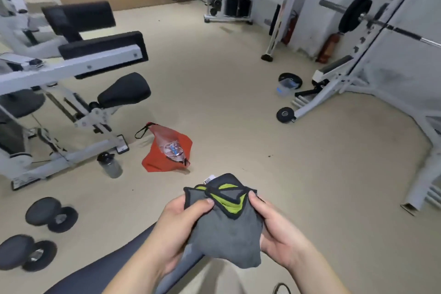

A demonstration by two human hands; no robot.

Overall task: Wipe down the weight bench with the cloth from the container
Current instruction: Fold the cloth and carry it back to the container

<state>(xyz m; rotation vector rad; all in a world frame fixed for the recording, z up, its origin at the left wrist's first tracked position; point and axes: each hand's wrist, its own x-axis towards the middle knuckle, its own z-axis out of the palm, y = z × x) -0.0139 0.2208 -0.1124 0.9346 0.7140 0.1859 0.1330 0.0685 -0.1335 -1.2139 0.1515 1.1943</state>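
Both hands hold a grey cloth (226, 229) with black edging and a lime-green inner side, bunched up in front of me. My left hand (176, 229) pinches its upper left corner. My right hand (274, 229) grips its right side. Under my arms runs the dark padded weight bench (95, 267), going from the bottom left toward the middle. A clear plastic container (286, 87) with a blue label stands on the floor far to the right, beside a rack.
An orange bag (167, 150) with a plastic bottle lies on the beige floor ahead. A dark-capped shaker bottle (111, 164) stands by a white machine (71, 93) at left. Two dumbbells (40, 234) lie at lower left. A barbell rack (372, 55) fills the right.
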